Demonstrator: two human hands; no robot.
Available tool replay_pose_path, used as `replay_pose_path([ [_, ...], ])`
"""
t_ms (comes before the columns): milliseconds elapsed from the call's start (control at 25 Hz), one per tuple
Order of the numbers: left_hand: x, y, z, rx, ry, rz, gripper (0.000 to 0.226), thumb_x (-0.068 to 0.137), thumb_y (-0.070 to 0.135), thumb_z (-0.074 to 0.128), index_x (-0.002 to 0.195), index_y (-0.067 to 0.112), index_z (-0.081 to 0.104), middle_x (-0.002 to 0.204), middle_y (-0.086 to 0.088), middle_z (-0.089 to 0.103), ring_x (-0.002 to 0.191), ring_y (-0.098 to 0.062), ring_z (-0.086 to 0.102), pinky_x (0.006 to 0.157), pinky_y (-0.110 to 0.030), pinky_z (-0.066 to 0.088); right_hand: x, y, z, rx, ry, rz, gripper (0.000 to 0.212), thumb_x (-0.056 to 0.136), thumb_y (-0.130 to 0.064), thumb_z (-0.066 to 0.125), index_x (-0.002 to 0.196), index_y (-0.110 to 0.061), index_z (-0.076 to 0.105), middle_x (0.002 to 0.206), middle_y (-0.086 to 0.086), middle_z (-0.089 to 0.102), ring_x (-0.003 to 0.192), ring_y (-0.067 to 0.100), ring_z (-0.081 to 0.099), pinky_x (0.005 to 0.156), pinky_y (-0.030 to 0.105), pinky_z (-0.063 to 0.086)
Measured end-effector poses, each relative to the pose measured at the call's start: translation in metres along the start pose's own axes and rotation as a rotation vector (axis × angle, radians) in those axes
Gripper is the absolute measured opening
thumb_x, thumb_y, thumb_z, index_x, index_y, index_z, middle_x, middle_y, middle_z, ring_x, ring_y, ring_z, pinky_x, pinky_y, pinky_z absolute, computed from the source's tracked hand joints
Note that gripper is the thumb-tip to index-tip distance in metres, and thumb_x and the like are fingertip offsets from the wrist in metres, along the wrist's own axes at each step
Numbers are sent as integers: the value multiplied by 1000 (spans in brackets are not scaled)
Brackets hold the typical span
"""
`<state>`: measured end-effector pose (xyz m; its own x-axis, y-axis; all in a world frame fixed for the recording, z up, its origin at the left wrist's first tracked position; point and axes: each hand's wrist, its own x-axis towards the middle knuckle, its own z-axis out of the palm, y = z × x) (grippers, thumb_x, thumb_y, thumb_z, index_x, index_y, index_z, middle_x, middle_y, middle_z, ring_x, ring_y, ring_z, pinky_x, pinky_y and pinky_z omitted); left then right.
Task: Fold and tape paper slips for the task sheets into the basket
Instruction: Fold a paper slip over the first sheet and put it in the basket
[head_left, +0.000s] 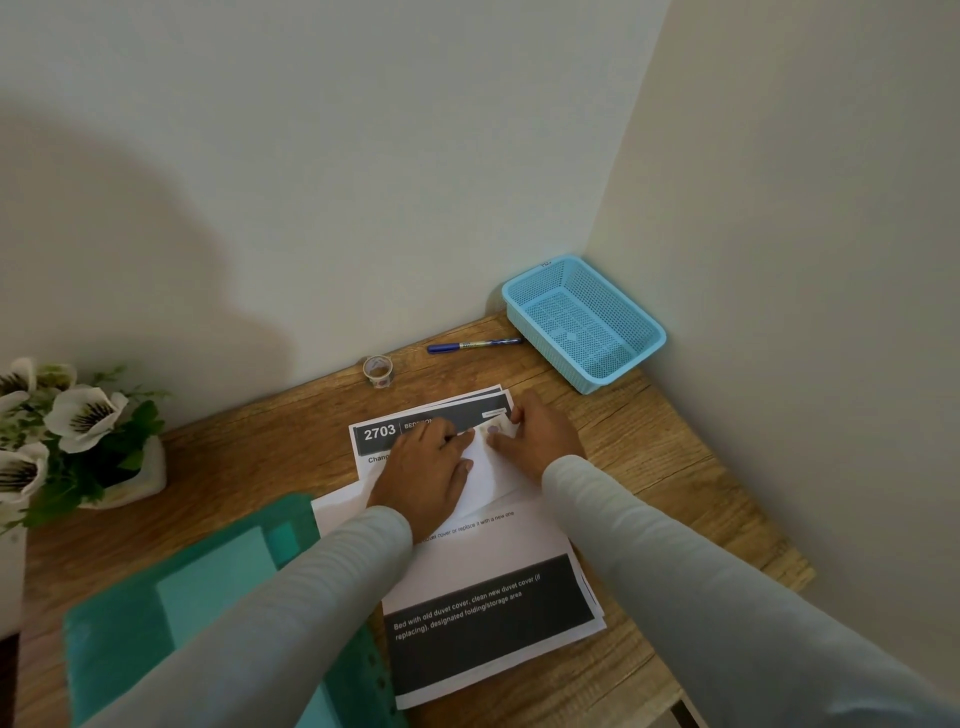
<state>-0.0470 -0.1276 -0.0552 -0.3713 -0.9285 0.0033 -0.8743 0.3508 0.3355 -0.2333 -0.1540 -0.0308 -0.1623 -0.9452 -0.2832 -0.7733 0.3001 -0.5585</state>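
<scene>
A folded white paper slip (491, 470) lies on top of the printed task sheets (483, 566) in the middle of the wooden desk. My left hand (423, 470) lies flat on the slip's left part, fingers straight. My right hand (540, 441) is at the slip's far right corner, fingertips on a small piece of patterned tape (493, 430) there. A small tape roll (377, 371) stands near the wall. The light blue mesh basket (615, 358) sits in the far right corner with nothing visible inside it.
A blue marker (472, 345) lies between the tape roll and the basket. A green plastic folder (171, 613) covers the desk's near left. A white pot of artificial flowers (67, 441) stands at the left. Walls close the desk at the back and right.
</scene>
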Motion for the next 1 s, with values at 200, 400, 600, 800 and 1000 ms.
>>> replay_pose_path([
  [200, 5, 0, -19, 66, -124, -24, 62, 98, 59, 51, 152, 31, 42, 149, 3, 42, 137, -20, 37, 115, -38, 36, -8, 3, -5, 116, -66, 2, 46, 81, -30, 85, 114, -24, 55, 97, -3, 59, 91, 18, 60, 82, 32, 51],
  [400, 5, -10, -52, 259, -403, -217, 109, 72, 83, 64, 158, 31, 24, 168, -3, 21, 153, -31, 23, 120, -54, 30, -24, 8, -9, 327, -62, 13, 52, 79, -23, 88, 122, -25, 58, 103, -3, 62, 99, 17, 62, 93, 35, 53],
  [600, 5, -18, -60, 105, -451, -325, 96, 70, 68, 80, 150, 31, 39, 158, 0, 42, 140, -25, 45, 113, -44, 44, -37, 6, -13, 374, -104, 12, 59, 82, -22, 86, 132, -25, 55, 114, -3, 60, 107, 17, 60, 98, 34, 51],
  [800, 2, -13, -65, -15, -402, -334, 52, 80, 43, 84, 122, 27, 59, 131, 1, 61, 111, -21, 60, 96, -31, 54, -42, 9, -26, 367, -124, 22, 64, 86, -22, 82, 141, -26, 50, 138, -1, 60, 124, 23, 59, 102, 39, 50],
  [1000, -5, -12, -71, -369, -259, -282, 22, 92, 20, 75, 111, 27, 65, 111, 2, 67, 99, -18, 62, 87, -28, 54, -41, 13, -46, 366, -136, 3, 64, 87, -23, 82, 142, -26, 50, 130, -4, 61, 114, 21, 61, 89, 36, 56],
])
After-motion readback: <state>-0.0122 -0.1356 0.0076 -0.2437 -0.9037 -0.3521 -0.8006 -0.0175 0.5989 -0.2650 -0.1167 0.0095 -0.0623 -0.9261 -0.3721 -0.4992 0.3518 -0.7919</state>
